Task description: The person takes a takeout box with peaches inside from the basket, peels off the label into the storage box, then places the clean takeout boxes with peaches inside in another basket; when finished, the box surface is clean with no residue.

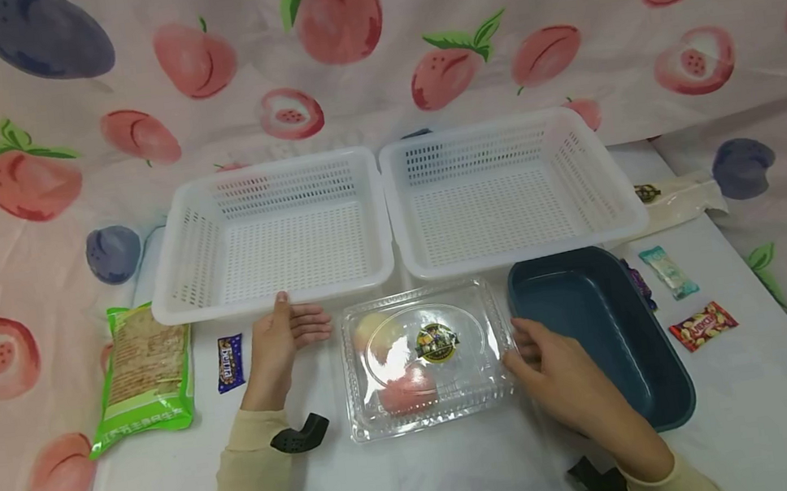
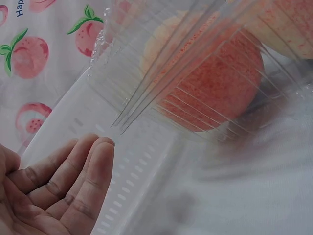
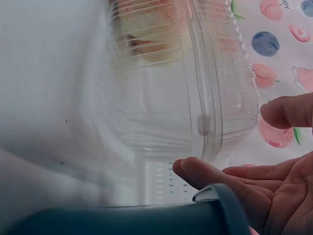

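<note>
two round fruits [image 1: 408, 391] are enclosed in a clear box [image 1: 472, 379] on the table [image 1: 407, 477], flanked by the left hand [image 1: 282, 343] and right hand [image 1: 563, 376], fingers of both loosely extended. a blue basin [image 1: 597, 315] is set alongside, two white baskets [image 1: 294, 249] behind.

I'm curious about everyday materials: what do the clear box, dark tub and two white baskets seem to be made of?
Clear box: probably thin, glossy plastic; it's see-through, ribbed and throws bright glare.
Dark tub: likely smooth plastic, with a soft sheen, though coated metal is possible.
White baskets: seemingly moulded plastic, satin-looking, with regular slots.
</note>
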`<state>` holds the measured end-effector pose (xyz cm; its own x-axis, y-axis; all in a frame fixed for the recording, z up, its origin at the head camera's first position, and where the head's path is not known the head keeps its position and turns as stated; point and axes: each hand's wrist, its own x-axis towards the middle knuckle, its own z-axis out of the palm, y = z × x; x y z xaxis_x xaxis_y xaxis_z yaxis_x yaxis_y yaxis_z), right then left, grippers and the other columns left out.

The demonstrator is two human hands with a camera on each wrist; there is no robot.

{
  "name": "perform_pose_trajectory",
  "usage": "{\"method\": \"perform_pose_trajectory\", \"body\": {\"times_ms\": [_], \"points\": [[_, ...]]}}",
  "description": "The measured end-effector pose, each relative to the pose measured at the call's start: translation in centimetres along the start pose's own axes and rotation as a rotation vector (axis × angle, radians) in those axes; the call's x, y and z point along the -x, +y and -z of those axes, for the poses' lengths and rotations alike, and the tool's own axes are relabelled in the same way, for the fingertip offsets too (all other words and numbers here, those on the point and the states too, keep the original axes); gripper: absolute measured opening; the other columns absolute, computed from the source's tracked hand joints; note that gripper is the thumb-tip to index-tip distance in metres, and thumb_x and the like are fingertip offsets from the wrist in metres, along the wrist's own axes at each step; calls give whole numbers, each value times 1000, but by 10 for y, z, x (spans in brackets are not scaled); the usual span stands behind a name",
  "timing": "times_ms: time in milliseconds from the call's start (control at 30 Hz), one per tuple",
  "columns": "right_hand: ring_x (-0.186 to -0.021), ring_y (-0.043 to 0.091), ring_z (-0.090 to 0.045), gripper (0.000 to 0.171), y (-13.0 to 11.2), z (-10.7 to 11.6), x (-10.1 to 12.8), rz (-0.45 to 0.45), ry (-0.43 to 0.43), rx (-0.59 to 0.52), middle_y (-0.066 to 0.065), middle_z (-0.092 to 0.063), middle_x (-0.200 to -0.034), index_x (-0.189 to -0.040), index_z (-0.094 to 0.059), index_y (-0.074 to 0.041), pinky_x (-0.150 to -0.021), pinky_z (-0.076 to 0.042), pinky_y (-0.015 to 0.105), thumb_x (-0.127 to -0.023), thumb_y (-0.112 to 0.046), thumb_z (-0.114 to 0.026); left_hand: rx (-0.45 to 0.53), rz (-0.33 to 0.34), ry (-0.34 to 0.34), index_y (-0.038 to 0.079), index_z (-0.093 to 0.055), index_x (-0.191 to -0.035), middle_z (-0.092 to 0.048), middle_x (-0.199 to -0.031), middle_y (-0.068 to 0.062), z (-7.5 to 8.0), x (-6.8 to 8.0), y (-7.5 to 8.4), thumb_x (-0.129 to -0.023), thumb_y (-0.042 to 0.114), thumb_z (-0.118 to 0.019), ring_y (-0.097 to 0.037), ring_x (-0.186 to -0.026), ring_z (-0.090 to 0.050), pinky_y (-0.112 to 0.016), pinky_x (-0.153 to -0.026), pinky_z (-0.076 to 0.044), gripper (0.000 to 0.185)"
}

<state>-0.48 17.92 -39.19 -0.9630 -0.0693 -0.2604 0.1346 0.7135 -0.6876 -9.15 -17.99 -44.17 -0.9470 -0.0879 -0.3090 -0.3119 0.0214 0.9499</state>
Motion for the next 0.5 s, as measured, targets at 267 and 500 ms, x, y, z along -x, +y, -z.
{"method": "perform_pose_trajectory", "body": {"times_ms": [267, 500], "points": [[-120, 35, -70, 53, 1, 4, -1, 21, 9, -17, 23, -67, -136, -148, -50, 6, -97, -60, 50, -104, -23, -59, -4, 8, 7, -18, -62, -123, -78, -100, -15, 1, 5, 3, -115, 43, -26, -11, -80, -77, -28, -81, -64, 72], [-117, 34, -71, 50, 2, 10, -3, 48, 15, -24, 22, -68, -135, -145, -53, 5, -95, -60, 49, -104, -24, -61, -20, -19, 13, -18, -61, -123, -77, -102, -15, 4, 15, 9, -116, 41, -26, -11, -81, -77, -29, -82, -64, 69]]}}
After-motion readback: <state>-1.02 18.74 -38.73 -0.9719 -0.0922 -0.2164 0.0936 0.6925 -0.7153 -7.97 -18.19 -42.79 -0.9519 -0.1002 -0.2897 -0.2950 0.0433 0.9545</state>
